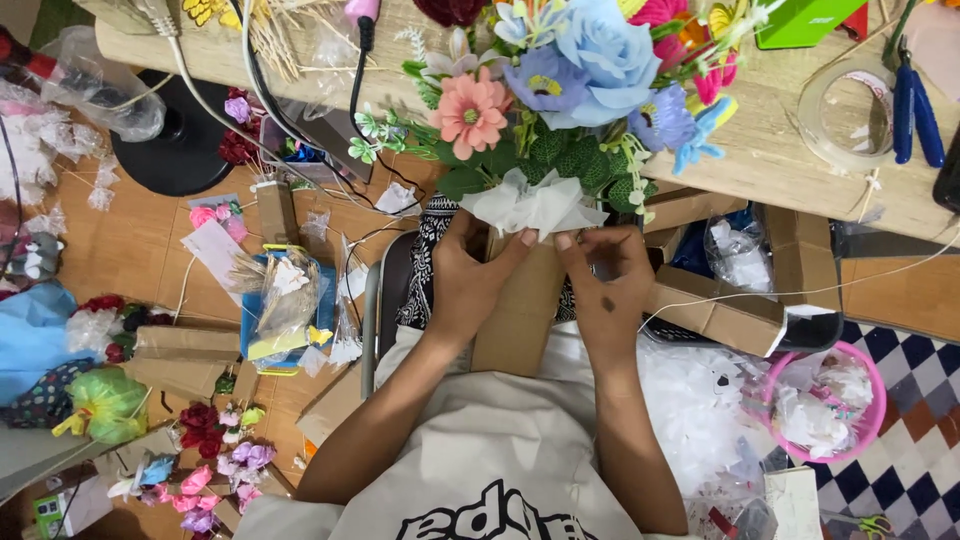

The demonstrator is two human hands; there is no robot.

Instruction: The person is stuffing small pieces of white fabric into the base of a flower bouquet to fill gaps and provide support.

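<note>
Both hands meet at the centre of the view, closed on a cardboard box [520, 300] that stands on the person's lap. The left hand [470, 275] grips the box's left side, thumb pressed to the white tissue paper [535, 205] bunched at the box's top. The right hand [610, 285] pinches the same tissue from the right, fingers curled around the box's upper edge. A bouquet of artificial flowers [560, 90] rises from the tissue toward twelve o'clock, with a pink daisy [470, 112] at eleven o'clock and a pale blue rose [605, 55] at one o'clock. The wooden table [780, 150] runs across the top. A pink basket [868, 372] of white scraps sits at four o'clock, and blue pliers [915, 105] lie at two o'clock.
</note>
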